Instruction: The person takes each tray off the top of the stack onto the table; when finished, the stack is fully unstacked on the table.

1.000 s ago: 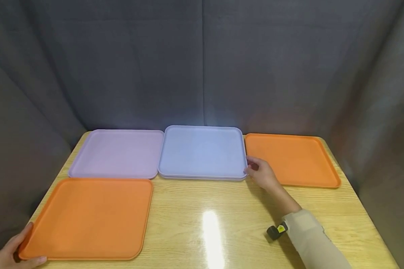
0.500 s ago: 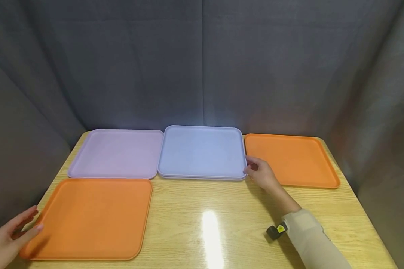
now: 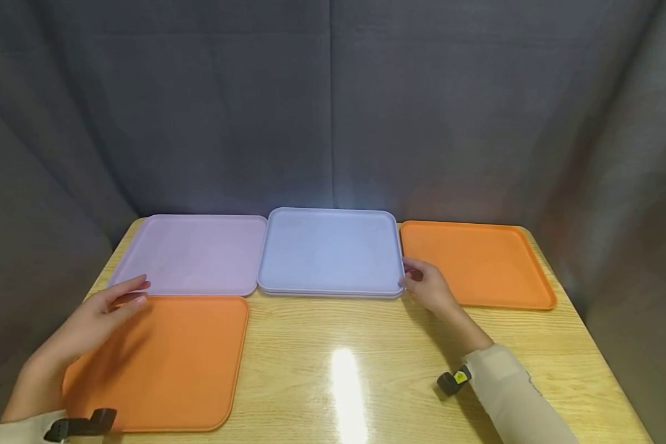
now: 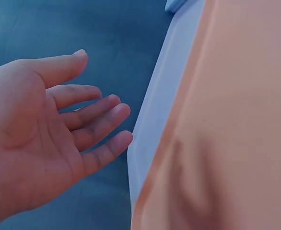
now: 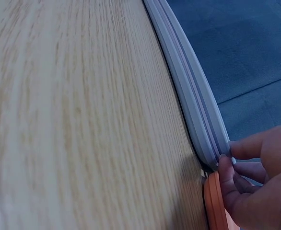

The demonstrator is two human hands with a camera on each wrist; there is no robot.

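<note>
Gripping: right hand point(image 3: 428, 287) pinches the near right corner of the blue stack point(image 3: 330, 251), thumb over the rim, fingers under the edge.
Stack depth: the right wrist view shows layered rims point(image 5: 193, 100) at that corner; at least two blue trays, exact number cannot be told.
Left hand: left hand point(image 3: 97, 317) hovers over the far left corner of the near orange tray point(image 3: 161, 361), fingers straight and relaxed, holding nothing; the left wrist view shows the palm point(image 4: 30, 143) spread beside the tray edges.
Work location: blue stack lies flat at the far middle of the table point(image 3: 355, 364), between the lilac tray point(image 3: 191, 253) and the far orange tray point(image 3: 474, 262), just beside both.
Progress, judged: stacking appears part done; blue trays are already together.
Remaining, judged: two orange trays lie well apart, unstacked; lilac tray lies single.
Count, orange: 2.
Count, lilac: 1.
Count, blue: one stack, 2 or more.
Count, hands: 2.
</note>
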